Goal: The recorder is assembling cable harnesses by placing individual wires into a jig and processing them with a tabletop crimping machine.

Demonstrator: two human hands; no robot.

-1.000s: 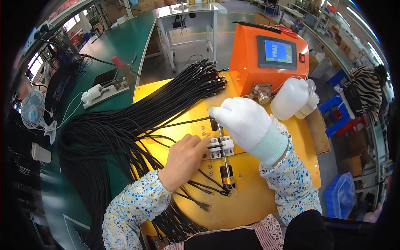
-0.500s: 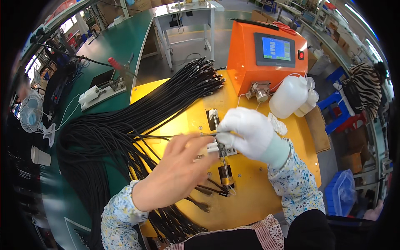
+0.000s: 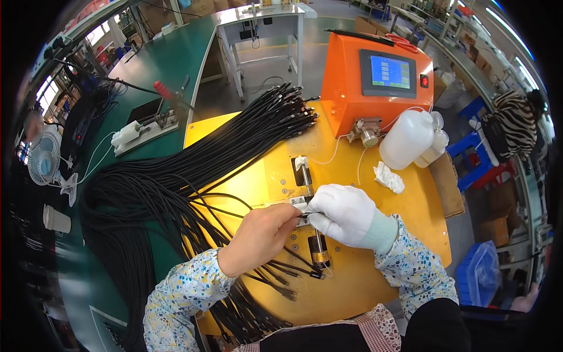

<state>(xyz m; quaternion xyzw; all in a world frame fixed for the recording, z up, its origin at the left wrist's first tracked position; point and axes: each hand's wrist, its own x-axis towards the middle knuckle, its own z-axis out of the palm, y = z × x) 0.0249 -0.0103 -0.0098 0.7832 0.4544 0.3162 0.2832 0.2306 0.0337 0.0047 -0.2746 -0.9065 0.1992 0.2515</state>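
Note:
My bare left hand point(image 3: 265, 233) pinches a thin black cable point(image 3: 303, 215) between thumb and fingers. Against those fingertips, my white-gloved right hand point(image 3: 345, 218) grips the same cable near its end; the fingers hide most of the tip. Both hands hover over a small metal fixture point(image 3: 307, 183) with a rod and a white block, mounted on the yellow work plate point(image 3: 363, 276). To the left spreads a thick bundle of black cables point(image 3: 223, 141), its connector ends fanned toward the orange machine. More loose cable ends point(image 3: 281, 287) lie below my left hand.
An orange machine point(image 3: 343, 76) with a lit screen stands at the back right. Beside it are a white plastic bottle point(image 3: 406, 138) and a crumpled tissue point(image 3: 389, 178). A red-handled clamp jig point(image 3: 155, 126) sits on the green table point(image 3: 158, 61), with a paper cup point(image 3: 57, 219) farther left.
Both hands have come down slightly, the left also rightward, so their fingertips meet at the cable. The tissue and upper part of the fixture now show more fully.

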